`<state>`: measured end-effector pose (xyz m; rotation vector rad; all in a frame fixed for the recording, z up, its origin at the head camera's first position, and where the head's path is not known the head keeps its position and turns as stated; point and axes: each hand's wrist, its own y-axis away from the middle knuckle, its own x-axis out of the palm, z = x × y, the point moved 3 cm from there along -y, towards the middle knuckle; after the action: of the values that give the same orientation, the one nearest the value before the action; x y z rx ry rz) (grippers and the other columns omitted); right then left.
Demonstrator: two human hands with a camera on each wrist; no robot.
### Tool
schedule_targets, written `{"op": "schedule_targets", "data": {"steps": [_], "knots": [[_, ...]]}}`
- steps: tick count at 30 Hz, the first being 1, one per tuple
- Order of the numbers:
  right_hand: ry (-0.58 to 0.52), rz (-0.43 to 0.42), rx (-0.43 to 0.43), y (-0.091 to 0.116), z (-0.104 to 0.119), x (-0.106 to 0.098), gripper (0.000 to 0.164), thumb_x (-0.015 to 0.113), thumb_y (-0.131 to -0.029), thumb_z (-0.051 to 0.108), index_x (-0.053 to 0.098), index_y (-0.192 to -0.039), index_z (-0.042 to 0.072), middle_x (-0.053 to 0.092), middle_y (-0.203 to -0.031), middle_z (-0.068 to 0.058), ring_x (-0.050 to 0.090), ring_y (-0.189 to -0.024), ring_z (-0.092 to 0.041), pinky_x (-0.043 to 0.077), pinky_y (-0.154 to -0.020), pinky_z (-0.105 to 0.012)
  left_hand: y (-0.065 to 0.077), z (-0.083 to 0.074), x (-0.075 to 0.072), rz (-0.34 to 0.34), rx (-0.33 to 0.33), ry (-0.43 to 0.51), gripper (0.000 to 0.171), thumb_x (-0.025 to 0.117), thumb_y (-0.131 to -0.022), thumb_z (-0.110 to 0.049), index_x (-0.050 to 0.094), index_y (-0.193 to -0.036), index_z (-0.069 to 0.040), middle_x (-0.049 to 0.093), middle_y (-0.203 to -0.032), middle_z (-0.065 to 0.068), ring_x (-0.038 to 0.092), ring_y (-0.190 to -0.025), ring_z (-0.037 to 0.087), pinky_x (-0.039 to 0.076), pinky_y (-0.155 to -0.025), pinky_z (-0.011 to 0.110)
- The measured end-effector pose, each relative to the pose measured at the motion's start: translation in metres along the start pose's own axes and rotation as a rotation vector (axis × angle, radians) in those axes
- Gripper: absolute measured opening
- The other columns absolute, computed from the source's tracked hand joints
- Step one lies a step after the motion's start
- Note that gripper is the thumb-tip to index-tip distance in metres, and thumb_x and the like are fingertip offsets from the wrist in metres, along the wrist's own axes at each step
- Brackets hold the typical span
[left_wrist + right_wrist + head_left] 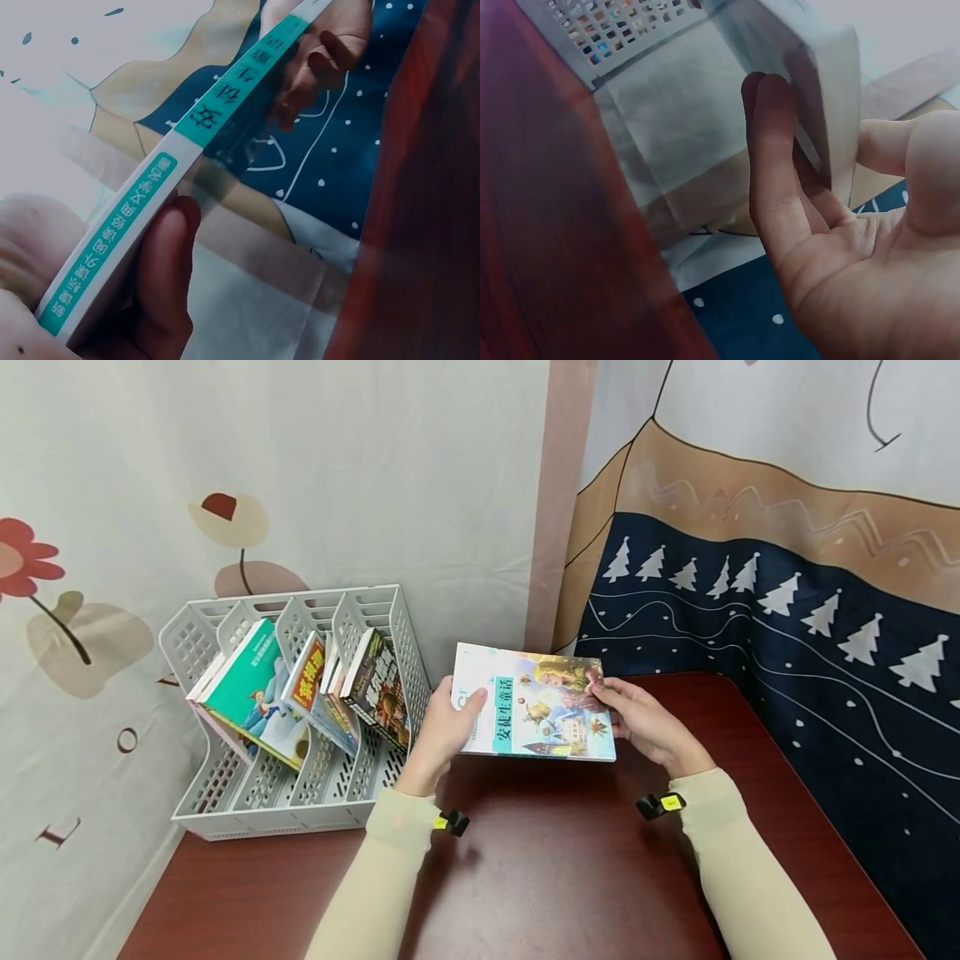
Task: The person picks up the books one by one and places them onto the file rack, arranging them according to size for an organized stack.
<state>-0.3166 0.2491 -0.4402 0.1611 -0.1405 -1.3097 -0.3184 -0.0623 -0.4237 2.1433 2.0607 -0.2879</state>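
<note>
A paperback book (pixel 536 706) with a pale illustrated cover and a turquoise title strip is held above the table between both hands. My left hand (pixel 444 727) grips its left end, thumb on the cover and fingers underneath. My right hand (pixel 651 722) pinches the right end, thumb on top. In the left wrist view the book's spine (pixel 169 161) shows white and turquoise with dark lettering. The right wrist view shows the page edges (pixel 841 97) between the thumb and fingers of that hand.
On the left of the dark red table (pixel 540 868) stands a grey slotted file rack (pixel 277 820). It holds a green picture book (pixel 251 681), several thin books in the middle, and a dark-covered book (pixel 382 689). Printed curtains hang behind the table and along its right side.
</note>
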Motion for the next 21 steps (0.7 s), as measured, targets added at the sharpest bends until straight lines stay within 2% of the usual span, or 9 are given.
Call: {"op": "schedule_targets", "data": {"steps": [4, 8, 11, 15, 18, 21], "knots": [[-0.022, -0.022, -0.005, -0.002, -0.003, -0.006, 0.057, 0.058, -0.107, 0.042, 0.047, -0.153, 0.01, 0.064, -0.122, -0.009, 0.073, -0.097, -0.018, 0.065, -0.085, -0.034, -0.001, 0.001, -0.005, 0.048, 0.002, -0.008, 0.039, 0.064, -0.104, -0.036, 0.054, -0.135, -0.013, 0.073, -0.103, 0.016, 0.075, -0.076, 0.024, 0.064, -0.063, 0.037], [-0.024, -0.037, -0.017, -0.001, -0.004, -0.013, 0.066, 0.059, -0.105, 0.046, 0.041, -0.16, 0.014, 0.06, -0.128, -0.009, 0.072, -0.097, -0.019, 0.064, -0.085, -0.033, -0.002, 0.003, -0.009, 0.127, 0.015, 0.01, 0.039, 0.064, -0.104, -0.033, 0.055, -0.136, -0.011, 0.073, -0.102, 0.018, 0.075, -0.072, 0.023, 0.065, -0.06, 0.038], [0.01, -0.029, -0.029, -0.001, -0.006, -0.017, 0.067, 0.061, -0.104, 0.046, 0.043, -0.16, 0.014, 0.055, -0.133, -0.011, 0.067, -0.097, -0.02, 0.063, -0.083, -0.031, -0.004, 0.005, -0.009, 0.2, 0.012, 0.038, 0.039, 0.065, -0.104, -0.031, 0.056, -0.134, -0.009, 0.074, -0.101, 0.02, 0.076, -0.07, 0.024, 0.065, -0.059, 0.04], [0.09, 0.048, -0.048, -0.002, -0.011, -0.016, 0.059, 0.061, -0.105, 0.043, 0.052, -0.155, 0.012, 0.055, -0.138, -0.015, 0.063, -0.101, -0.024, 0.063, -0.081, -0.03, -0.005, 0.009, -0.007, 0.293, -0.013, 0.054, 0.037, 0.066, -0.104, -0.028, 0.056, -0.133, -0.009, 0.076, -0.099, 0.019, 0.077, -0.07, 0.025, 0.065, -0.059, 0.04], [0.113, 0.126, -0.037, -0.001, -0.015, -0.01, 0.056, 0.062, -0.104, 0.042, 0.056, -0.152, 0.012, 0.06, -0.139, -0.016, 0.066, -0.106, -0.026, 0.062, -0.084, -0.031, -0.004, 0.012, -0.005, 0.353, -0.02, 0.042, 0.037, 0.066, -0.104, -0.028, 0.057, -0.135, -0.01, 0.077, -0.097, 0.018, 0.077, -0.071, 0.026, 0.065, -0.059, 0.04], [0.105, 0.207, 0.0, 0.001, -0.017, 0.0, 0.056, 0.064, -0.103, 0.041, 0.057, -0.151, 0.013, 0.066, -0.132, -0.017, 0.069, -0.104, -0.026, 0.063, -0.085, -0.031, -0.003, 0.011, -0.004, 0.405, 0.001, 0.018, 0.04, 0.067, -0.103, -0.03, 0.057, -0.137, -0.011, 0.078, -0.097, 0.018, 0.078, -0.072, 0.027, 0.065, -0.06, 0.041]]}}
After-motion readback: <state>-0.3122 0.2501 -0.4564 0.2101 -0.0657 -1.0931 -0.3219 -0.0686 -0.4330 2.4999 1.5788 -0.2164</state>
